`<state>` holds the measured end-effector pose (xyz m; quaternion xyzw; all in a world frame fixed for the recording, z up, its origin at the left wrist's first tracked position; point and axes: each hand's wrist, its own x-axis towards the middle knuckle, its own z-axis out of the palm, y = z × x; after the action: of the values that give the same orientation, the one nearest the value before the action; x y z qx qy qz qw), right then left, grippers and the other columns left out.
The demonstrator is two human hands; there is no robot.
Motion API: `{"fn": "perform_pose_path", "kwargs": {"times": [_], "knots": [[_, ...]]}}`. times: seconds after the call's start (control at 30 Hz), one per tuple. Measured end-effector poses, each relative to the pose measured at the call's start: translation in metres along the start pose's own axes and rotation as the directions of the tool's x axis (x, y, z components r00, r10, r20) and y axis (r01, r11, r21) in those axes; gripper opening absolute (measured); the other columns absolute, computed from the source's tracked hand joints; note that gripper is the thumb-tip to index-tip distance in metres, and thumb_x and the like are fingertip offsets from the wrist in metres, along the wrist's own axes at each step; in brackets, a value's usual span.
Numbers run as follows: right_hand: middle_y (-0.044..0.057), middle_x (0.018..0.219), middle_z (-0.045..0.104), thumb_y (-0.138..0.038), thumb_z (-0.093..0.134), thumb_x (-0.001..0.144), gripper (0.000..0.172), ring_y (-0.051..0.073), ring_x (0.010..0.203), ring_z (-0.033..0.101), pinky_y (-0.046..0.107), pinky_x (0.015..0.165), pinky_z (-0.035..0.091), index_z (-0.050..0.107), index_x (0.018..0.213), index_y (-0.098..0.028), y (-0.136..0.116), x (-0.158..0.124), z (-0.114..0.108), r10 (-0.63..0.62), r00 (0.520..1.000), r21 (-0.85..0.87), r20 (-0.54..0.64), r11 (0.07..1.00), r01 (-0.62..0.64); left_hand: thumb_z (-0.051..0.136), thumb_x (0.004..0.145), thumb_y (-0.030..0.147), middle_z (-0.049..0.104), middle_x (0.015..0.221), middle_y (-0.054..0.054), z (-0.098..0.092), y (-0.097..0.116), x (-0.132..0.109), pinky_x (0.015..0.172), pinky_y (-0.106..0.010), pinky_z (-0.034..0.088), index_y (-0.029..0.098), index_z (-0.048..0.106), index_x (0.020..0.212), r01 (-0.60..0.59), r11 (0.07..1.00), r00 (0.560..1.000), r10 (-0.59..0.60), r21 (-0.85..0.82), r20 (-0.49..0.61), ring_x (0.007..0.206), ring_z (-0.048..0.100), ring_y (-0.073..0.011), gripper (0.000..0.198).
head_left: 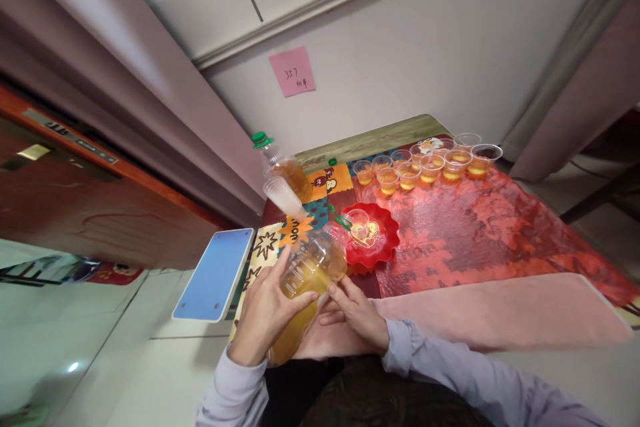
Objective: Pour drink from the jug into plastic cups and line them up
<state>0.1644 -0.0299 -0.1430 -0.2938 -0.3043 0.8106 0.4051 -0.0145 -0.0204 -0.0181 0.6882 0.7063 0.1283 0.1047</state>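
Note:
A large clear plastic bottle of yellow liquid lies tilted, its neck pointing away from me. My left hand is wrapped around its left side, thumb across the top. On the right, my right hand grips the bottle's side with its fingers. The neck, with a green ring, reaches over the rim of a red scalloped plate. A clear plastic cup stands on that plate beside the bottle's mouth. Whether liquid is flowing cannot be made out.
Several clear cups of amber liquid stand in rows at the back right. A second bottle with a green cap and a stack of cups are at the back left. A pink cloth lies along the front edge, a blue stool at left.

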Motion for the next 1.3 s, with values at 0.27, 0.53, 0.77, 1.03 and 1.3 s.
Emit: {"fn": "perform_pose_path", "kwargs": {"times": [0.27,0.53,0.77,1.03,1.3], "knots": [[0.010,0.152,0.061,-0.075,0.074,0.087,0.072,0.022,0.105,0.077,0.035,0.076,0.069,0.054,0.140,-0.030,-0.005,0.001,0.005,-0.016,1.000,0.010,-0.019,1.000,0.017,0.084,0.074,0.062,0.078,0.124,-0.012,-0.005,0.002,0.005,0.095,-0.047,0.060,0.027,0.048,0.163,-0.009,0.998,1.000,0.009,0.065,-0.005,0.112,0.075,-0.0346,0.102],[0.010,0.149,0.064,-0.077,0.078,0.082,0.078,0.022,0.105,0.078,0.032,0.074,0.068,0.056,0.138,-0.027,-0.009,-0.001,0.010,-0.008,0.999,0.066,-0.032,0.998,0.010,0.082,0.075,0.058,0.075,0.135,-0.014,-0.019,0.018,0.009,0.105,-0.048,0.056,0.023,0.047,0.163,0.034,0.997,0.996,-0.039,0.062,0.075,0.126,0.070,-0.0360,0.100],[0.009,0.135,0.072,-0.077,0.079,0.081,0.078,0.021,0.096,0.079,0.033,0.074,0.067,0.057,0.136,-0.027,-0.010,0.000,0.012,0.009,0.999,0.086,-0.038,0.996,-0.006,0.084,0.073,0.055,0.072,0.142,-0.015,-0.023,0.023,0.013,0.111,-0.050,0.054,0.021,0.050,0.160,0.051,0.997,0.991,-0.058,0.061,0.119,0.132,0.067,-0.0376,0.099],[0.007,0.123,0.076,-0.074,0.079,0.083,0.075,0.021,0.095,0.078,0.035,0.077,0.066,0.058,0.137,-0.027,-0.014,0.001,0.013,0.012,0.999,0.103,-0.037,0.995,-0.008,0.082,0.074,0.057,0.069,0.148,-0.016,-0.028,0.026,0.018,0.111,-0.050,0.054,0.022,0.046,0.163,0.024,0.995,0.991,-0.037,0.100,0.131,0.134,0.067,-0.0366,0.102],[0.008,0.126,0.074,-0.077,0.077,0.082,0.077,0.022,0.096,0.077,0.036,0.077,0.066,0.058,0.137,-0.026,-0.016,0.001,0.014,0.015,0.999,0.098,-0.034,0.995,-0.012,0.081,0.075,0.057,0.071,0.144,-0.017,-0.032,0.033,0.021,0.107,-0.049,0.056,0.021,0.045,0.164,0.033,0.990,0.987,-0.054,0.139,0.151,0.131,0.069,-0.0372,0.102]]}}
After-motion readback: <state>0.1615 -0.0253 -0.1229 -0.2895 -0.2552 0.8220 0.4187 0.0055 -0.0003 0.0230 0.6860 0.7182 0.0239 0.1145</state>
